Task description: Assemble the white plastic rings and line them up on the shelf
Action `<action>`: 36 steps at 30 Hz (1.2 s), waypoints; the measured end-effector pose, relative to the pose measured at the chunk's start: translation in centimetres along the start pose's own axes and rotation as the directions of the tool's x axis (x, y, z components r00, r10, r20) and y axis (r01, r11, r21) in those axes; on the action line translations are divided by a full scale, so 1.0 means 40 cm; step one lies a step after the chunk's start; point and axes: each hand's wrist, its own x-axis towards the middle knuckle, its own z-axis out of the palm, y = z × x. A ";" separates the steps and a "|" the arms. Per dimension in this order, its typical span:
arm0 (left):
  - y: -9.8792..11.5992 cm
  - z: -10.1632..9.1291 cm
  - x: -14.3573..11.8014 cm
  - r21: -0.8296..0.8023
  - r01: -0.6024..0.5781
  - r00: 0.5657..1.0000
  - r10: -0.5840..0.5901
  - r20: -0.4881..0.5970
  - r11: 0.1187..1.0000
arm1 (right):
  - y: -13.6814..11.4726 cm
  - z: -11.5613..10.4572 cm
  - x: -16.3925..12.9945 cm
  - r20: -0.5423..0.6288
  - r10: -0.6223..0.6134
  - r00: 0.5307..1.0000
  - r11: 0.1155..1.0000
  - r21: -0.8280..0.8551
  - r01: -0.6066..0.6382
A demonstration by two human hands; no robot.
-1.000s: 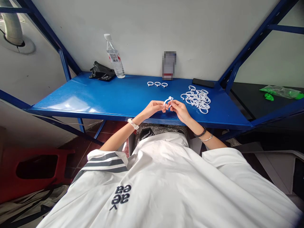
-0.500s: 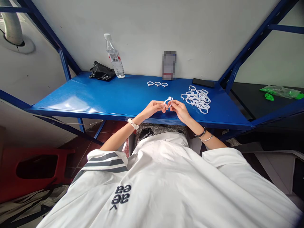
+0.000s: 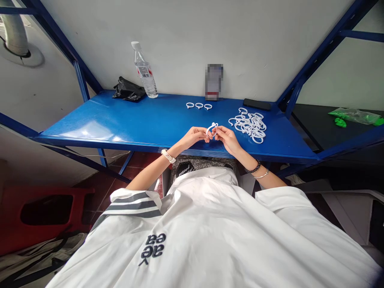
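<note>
A glossy blue rectangular table (image 3: 144,124) carries, along its back, a crumpled black plastic bag (image 3: 128,90) just beside a clear plastic bottle with a white cap (image 3: 146,76), a blurred grey upright rectangular object (image 3: 213,82) and a flat black rectangular object (image 3: 257,105). Three white plastic rings (image 3: 199,107) form a row; rightward lies a jumbled heap of white plastic rings (image 3: 251,125).

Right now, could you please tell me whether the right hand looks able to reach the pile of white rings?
Probably yes: the pile of white rings lies on the blue table near the right hand, with nothing visible between them, though that hand holds a single ring.
</note>
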 end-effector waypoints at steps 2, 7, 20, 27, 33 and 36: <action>-0.001 -0.001 0.000 0.012 -0.009 1.000 0.009 0.007 1.000 | 0.000 0.000 0.000 0.001 -0.001 1.000 1.000 -0.024 0.001; -0.003 -0.002 0.001 0.002 0.000 1.000 0.000 -0.011 1.000 | -0.002 0.001 -0.002 -0.008 0.010 1.000 0.999 -0.051 -0.010; -0.005 -0.005 0.001 0.030 0.000 1.000 0.001 -0.019 1.000 | -0.004 0.003 -0.001 -0.007 0.016 1.000 1.000 0.005 -0.015; -0.008 -0.005 0.003 0.006 0.003 1.000 -0.003 -0.026 1.000 | -0.005 0.004 -0.002 -0.011 0.018 1.000 1.000 -0.020 -0.018; -0.006 -0.005 0.003 0.018 0.012 1.000 -0.012 -0.028 1.000 | -0.004 0.003 -0.002 -0.012 0.019 1.000 0.999 -0.050 -0.020; -0.006 -0.005 0.002 0.016 0.017 0.999 -0.016 -0.031 1.000 | -0.005 0.003 -0.002 -0.011 0.020 1.000 0.998 -0.052 -0.021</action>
